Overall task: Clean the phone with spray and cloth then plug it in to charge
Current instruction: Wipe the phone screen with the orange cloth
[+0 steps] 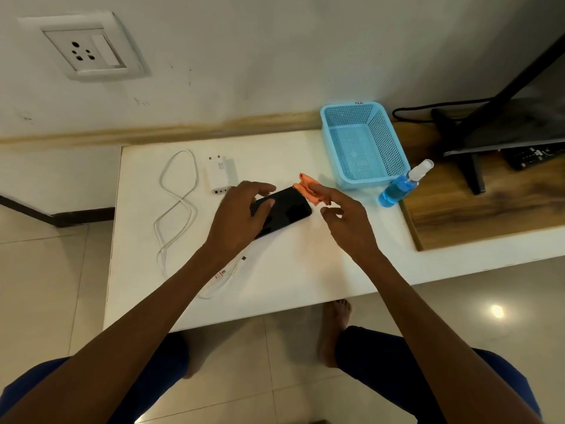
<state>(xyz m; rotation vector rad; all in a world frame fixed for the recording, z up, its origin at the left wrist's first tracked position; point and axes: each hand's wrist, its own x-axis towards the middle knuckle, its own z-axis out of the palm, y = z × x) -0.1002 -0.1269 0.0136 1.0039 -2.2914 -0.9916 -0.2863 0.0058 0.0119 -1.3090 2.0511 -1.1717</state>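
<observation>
A black phone (pixel 287 211) lies screen up on the white table (pixel 305 270). My left hand (pixel 241 215) rests over its left half, fingers and thumb on the phone. My right hand (pixel 345 221) hovers just right of the phone, its fingertips touching a crumpled orange cloth (pixel 310 189) that lies at the phone's far right corner. A spray bottle (pixel 400 186) with blue liquid stands further right. A white charger adapter (pixel 221 175) lies beyond the phone, and a white cable (pixel 174 206) loops on the left, its plug end near my left wrist.
An empty blue mesh basket (pixel 363 145) stands at the table's back right. A wall socket (pixel 84 47) sits high on the wall at left. A monitor stand (pixel 467 154) and a dark cord occupy the wooden surface at right. My feet are under the table edge.
</observation>
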